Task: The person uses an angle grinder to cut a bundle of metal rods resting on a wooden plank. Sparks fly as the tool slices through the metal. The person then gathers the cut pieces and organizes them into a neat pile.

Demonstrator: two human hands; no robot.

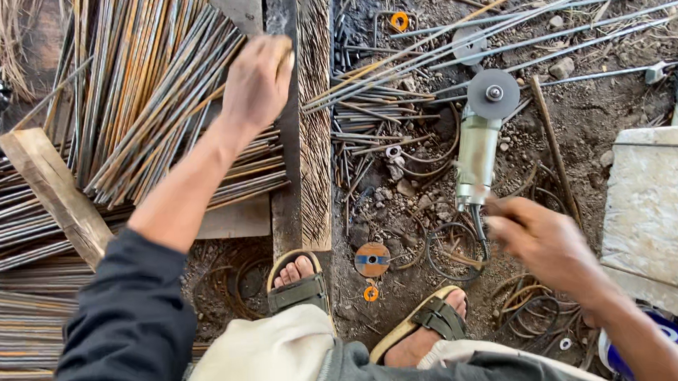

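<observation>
Sandalled feet [297, 281] on gritty dirt floor [598, 115]. Left hand [256, 83] fingers curled onto fanned bundle of thin rusty steel rods [140, 93]. Right hand [546, 241], blurred, fingers' grip unclear, at tail of cylindrical angle grinder [477, 148] with round disc, lying on floor.

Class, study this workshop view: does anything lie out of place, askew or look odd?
Yes. Cutting discs lie loose in the dirt by the sandalled feet, not stored. Bent wire loops tangle around the angle grinder. Rods sprawl crosswise behind it, unlike the bundled rods under the left hand.
</observation>
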